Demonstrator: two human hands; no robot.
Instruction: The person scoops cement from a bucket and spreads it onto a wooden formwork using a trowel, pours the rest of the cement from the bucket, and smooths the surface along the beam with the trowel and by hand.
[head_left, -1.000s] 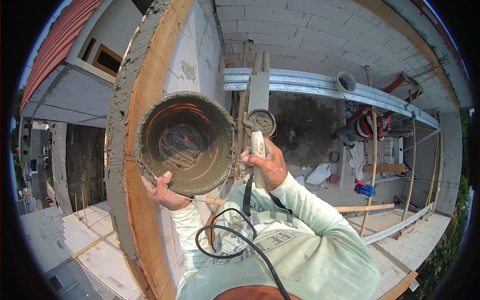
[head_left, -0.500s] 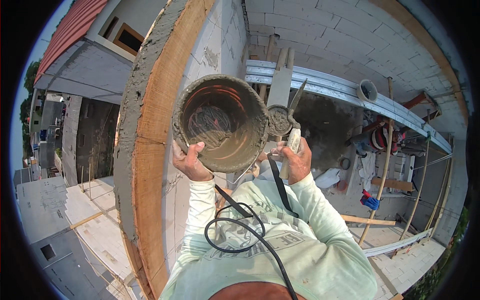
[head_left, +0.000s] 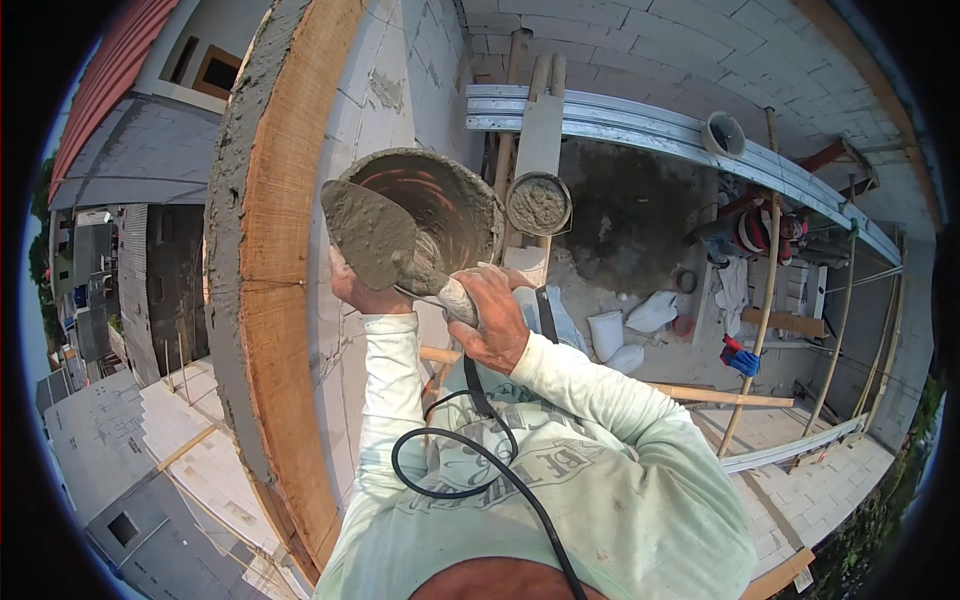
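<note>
Far left of the frame, neighbouring roofs and a red tiled roof (head_left: 105,75) fall away below. Just right of them a wooden formwork board (head_left: 285,300) runs top to bottom, its outer edge already coated in grey mortar (head_left: 232,250), against a wall of pale blocks (head_left: 400,70) with mortar smeared in some joints. At centre the left hand (head_left: 362,292) is wrapped around the underside of a mortar-crusted bucket (head_left: 440,205), which it holds up against the wall; the bucket looks nearly scraped out. The right hand (head_left: 490,318) is clenched on the handle of a trowel (head_left: 372,235), whose blade carries a full load of wet mortar at the bucket's rim, not yet laid on. A black cable (head_left: 455,470) loops over the pale green shirt. Right of centre, far below, a second bucket of mortar (head_left: 538,203) stands on a plank, and white sacks (head_left: 628,325) lie on the ground, their labels too small to tell. A person in a striped top (head_left: 755,232) works near them.
</note>
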